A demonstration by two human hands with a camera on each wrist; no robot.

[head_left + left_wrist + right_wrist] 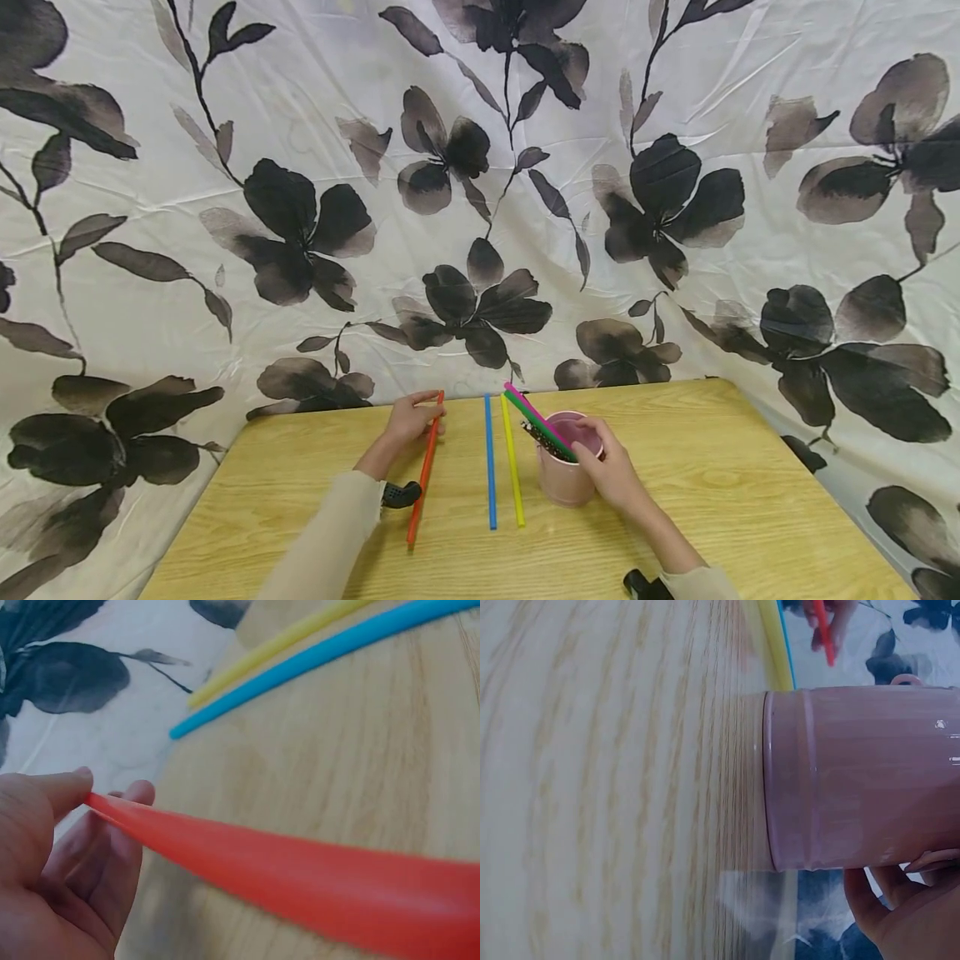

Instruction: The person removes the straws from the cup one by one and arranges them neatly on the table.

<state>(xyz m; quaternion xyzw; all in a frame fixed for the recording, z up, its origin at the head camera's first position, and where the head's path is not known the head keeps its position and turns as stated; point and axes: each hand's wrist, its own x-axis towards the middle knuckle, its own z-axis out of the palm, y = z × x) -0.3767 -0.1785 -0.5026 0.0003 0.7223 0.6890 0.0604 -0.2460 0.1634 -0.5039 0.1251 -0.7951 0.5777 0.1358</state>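
Observation:
My left hand point(409, 421) pinches a red straw point(426, 477) near its far end, and the straw slants back toward me. In the left wrist view the thumb and fingertips meet on the tip of the red straw point(285, 870). At the right, my right hand point(617, 475) grips a pink cup point(567, 483) by its side and rim. Out of that cup lean a magenta straw point(525, 402), a green straw point(534, 421) and something dark with white specks point(542, 437). The right wrist view shows fingers against the wall of the pink cup point(870, 780).
A blue straw point(491, 462) and a yellow straw point(513, 462) lie side by side between my hands on the wooden table point(300, 492). Behind the table's far edge hangs a white cloth point(315, 125) with dark flowers.

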